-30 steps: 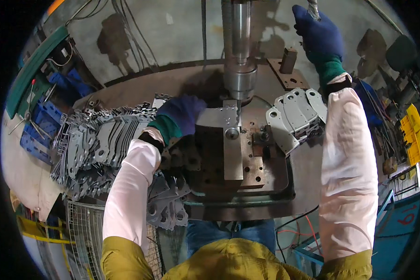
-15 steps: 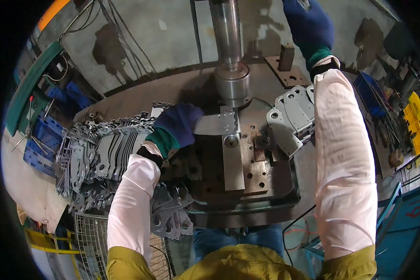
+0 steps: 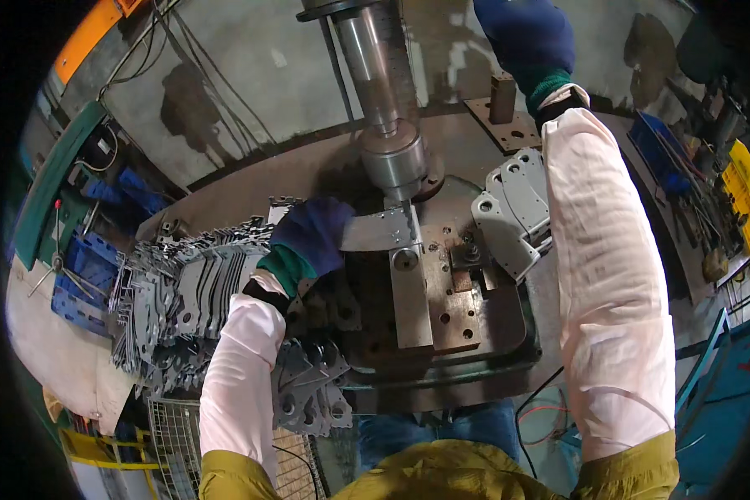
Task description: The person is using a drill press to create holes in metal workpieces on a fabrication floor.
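Observation:
My left hand, in a blue glove with a green cuff, is closed on the left end of a flat grey metal plate. The plate's right end lies on a steel bar-shaped fixture, right under the press ram. Whether the ram's tip touches the plate, I cannot tell. Raised at the top edge is my right hand, gloved alike. It looks closed, but its fingers and whatever they grip are cut off by the edge.
Many grey metal plates are stacked on the left of the table, some overhanging its front. Holed plates lie fanned right of the fixture. A block on a base plate stands behind. Blue and yellow bins are at far right.
The view has tilted and shifted slightly. My left hand keeps the plate at the same place on the fixture. My right hand sits a little farther left in the picture, still raised.

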